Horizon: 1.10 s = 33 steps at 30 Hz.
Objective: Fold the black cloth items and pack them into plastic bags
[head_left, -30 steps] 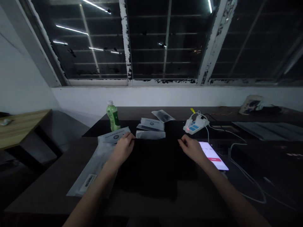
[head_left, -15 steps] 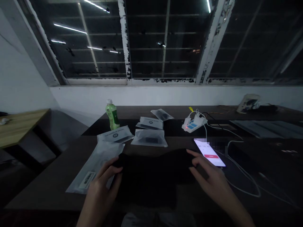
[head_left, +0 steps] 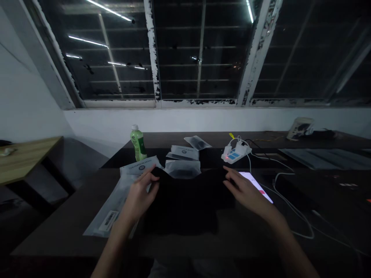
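A black cloth lies flat on the dark table in front of me. My left hand rests at the cloth's upper left corner, fingers curled and pinching its edge. At the upper right corner my right hand lies with its fingers extended on the cloth. A long clear plastic bag lies under and beside my left wrist. The room is dim and the cloth's folds are hard to make out.
Several small plastic packets lie behind the cloth. A green bottle stands back left. A lit phone lies right of my right hand, with a white power strip and cables behind. A wooden table stands left.
Both hands drew back toward me with the cloth's far edge half a second ago, then moved forward again. Now they sit at the cloth's far corners, and the cloth covers the nearest packet's front.
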Available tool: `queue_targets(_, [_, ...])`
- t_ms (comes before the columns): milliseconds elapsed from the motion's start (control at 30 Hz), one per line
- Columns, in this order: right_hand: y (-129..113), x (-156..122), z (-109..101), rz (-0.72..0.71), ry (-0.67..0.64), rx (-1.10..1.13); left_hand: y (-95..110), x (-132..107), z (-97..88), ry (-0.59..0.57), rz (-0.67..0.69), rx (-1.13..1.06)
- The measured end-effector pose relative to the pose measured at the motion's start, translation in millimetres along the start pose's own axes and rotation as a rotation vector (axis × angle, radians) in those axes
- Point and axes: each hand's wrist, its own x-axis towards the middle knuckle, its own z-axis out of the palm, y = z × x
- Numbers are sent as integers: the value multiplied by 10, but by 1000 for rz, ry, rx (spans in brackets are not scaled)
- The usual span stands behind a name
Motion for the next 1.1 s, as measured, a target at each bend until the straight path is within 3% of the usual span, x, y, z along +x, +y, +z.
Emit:
queue_targets(133, [-37, -90, -92, -18, -32, -18, 94, -91, -66, 16, 26, 86])
queue_targets(300, [-10, -570, -77, 56, -119, -6, 43, -666, -153, -57, -103, 168])
queue_targets(400, [69, -805, -35, 101, -210, 15, -96, -975, -164, -109, -84, 242])
queue_targets(500, [115, -909, -39, 145, -331, -2, -157, -1112, -175, -145, -35, 352])
queue_targets(600, [16, -891, -87, 168, -370, -83, -33, -1064, -169, -93, 10, 451])
queue_targets(700, [-272, -753, -39, 105, -259, -201, 231, -871, -41, -18, 63, 451])
queue_targets(767, [-515, -603, 118, 5, -164, -249, 394, -708, 140, -60, 104, 429])
queue_targets(833, [-708, -441, 359, -103, -124, -261, 476, -570, 364, -181, 161, 436])
queue_targets(900, [-780, -309, 611, -184, -198, -263, 448, -497, 573, -304, 158, 470])
queue_targets(967, [-714, -243, 793, -171, -268, -269, 325, -496, 720, -367, 76, 518])
queue_targets(1100, [-357, -303, 836, -47, -279, -301, 35, -619, 815, -317, -52, 561])
